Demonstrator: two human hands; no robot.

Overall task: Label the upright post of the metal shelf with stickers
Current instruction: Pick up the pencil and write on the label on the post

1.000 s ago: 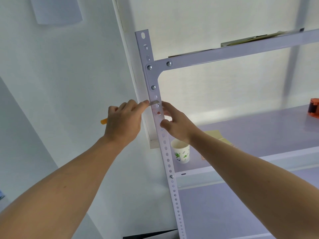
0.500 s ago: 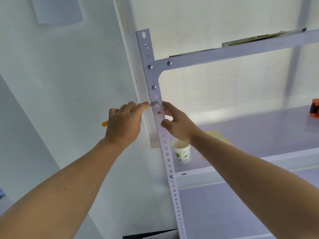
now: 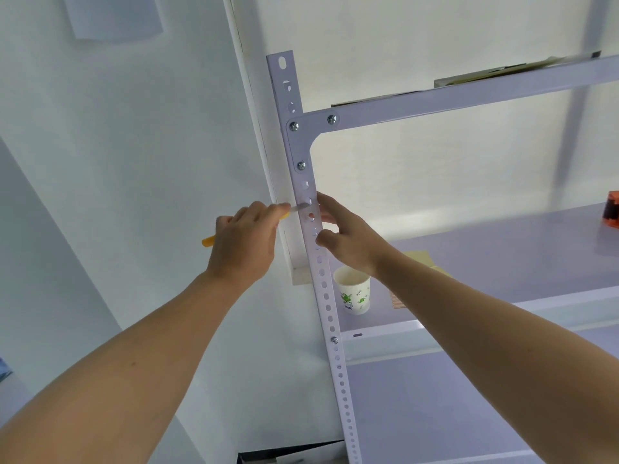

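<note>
Hardly anything has shifted since a second ago: both hands remain at the same stretch of the upright post [image 3: 322,274], and the tool's tip has stayed on the metal.

My left hand [image 3: 243,246] is curled into a closed grip round a yellow-handled tool [image 3: 298,208]. Its yellow end pokes out behind my knuckles to the left, and its thin metal tip reaches right and touches the front face of the post. My right hand [image 3: 348,239] is loosely spread and holds nothing. The index finger lies against the post's right edge above, the thumb presses that edge lower down, and the other fingers are tucked behind, where I cannot see them.

A small red spot [image 3: 311,215] sits on the post between that finger and thumb, just below the metal tip; whether it is a sticker I cannot tell.

Both forearms reach up and forward from the lower corners, the left hand on the post's left side and the right on its right, wrists roughly level. A paper cup [image 3: 353,293] stands on the shelf board [image 3: 502,256] just below my right wrist.
</note>
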